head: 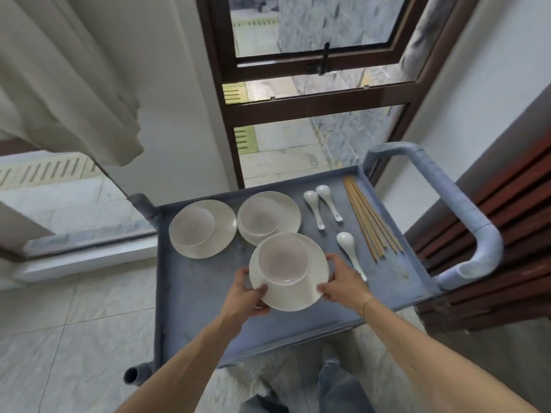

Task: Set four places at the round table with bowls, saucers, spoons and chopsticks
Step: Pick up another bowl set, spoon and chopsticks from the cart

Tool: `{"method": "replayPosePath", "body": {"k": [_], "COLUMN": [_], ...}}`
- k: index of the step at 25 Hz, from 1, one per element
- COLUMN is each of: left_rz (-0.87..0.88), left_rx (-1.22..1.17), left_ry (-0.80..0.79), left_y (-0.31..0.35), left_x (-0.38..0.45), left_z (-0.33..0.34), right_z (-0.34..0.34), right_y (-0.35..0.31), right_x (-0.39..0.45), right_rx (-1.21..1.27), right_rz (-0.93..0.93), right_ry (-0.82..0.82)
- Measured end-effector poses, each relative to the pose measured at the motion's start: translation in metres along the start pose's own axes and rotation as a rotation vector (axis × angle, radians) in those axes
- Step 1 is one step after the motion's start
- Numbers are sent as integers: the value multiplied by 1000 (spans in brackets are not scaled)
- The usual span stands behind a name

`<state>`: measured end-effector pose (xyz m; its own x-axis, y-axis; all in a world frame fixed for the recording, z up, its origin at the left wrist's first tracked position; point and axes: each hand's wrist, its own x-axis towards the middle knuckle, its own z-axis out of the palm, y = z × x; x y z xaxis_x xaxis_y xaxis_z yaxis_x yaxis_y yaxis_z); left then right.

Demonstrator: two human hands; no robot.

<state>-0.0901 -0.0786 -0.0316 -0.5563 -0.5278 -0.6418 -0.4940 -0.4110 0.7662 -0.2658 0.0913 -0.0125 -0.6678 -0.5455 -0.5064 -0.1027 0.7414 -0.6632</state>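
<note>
A round white ceramic saucer (293, 296) carrying a small white ceramic bowl (283, 260) is sitting at the centre of the scene, over the near middle of a grey-blue plastic service cart's top tray (196, 296); whether it is resting on the tray or raised just off it cannot be told. The left hand (246, 293) is gripping the saucer's rim at about 8 o'clock, thumb on top and fingers curled beneath, while the right hand (343, 278) is grasping the rim at about 3 o'clock in the same way. At 10 o'clock from this set, a second white saucer (220, 234) with its own white bowl (192, 226) is lying on the tray, and at 12 o'clock a third saucer (287, 210) is holding another bowl (259, 216), its near edge just beside the held bowl. At 2 o'clock a pair of white ceramic spoons (322, 208) is lying side by side, and a third white spoon (347, 244) is lying at 3 o'clock, its handle running behind the right hand. Beyond the spoons, a bundle of long light-brown wooden chopsticks (372, 219) is lying near the tray's right edge, beside the cart's curved grey handle (477, 222). A dark-framed window (313, 108) is standing at 12 o'clock behind the cart.
</note>
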Motion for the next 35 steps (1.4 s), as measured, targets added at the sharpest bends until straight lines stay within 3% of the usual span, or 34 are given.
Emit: {"method": "replayPosePath", "body": {"k": [11, 13, 16, 22, 35], "left_rz": [6, 8, 6, -8, 2], "left_rx": [-78, -103, -131, -179, -153], "left_ry": [197, 222, 258, 288, 200], "left_y": [13, 12, 8, -2, 6], "left_x": [16, 14, 14, 11, 14], "left_z": [96, 101, 102, 89, 67], "right_z": [-83, -90, -93, -70, -45], "right_y": [43, 48, 55, 53, 34], "right_x": [39, 46, 56, 60, 70], "right_rx": [36, 29, -113, -394, -534], "right_rz": [-113, -112, -71, 28, 36], "right_ry": [-57, 36, 203, 193, 257]}}
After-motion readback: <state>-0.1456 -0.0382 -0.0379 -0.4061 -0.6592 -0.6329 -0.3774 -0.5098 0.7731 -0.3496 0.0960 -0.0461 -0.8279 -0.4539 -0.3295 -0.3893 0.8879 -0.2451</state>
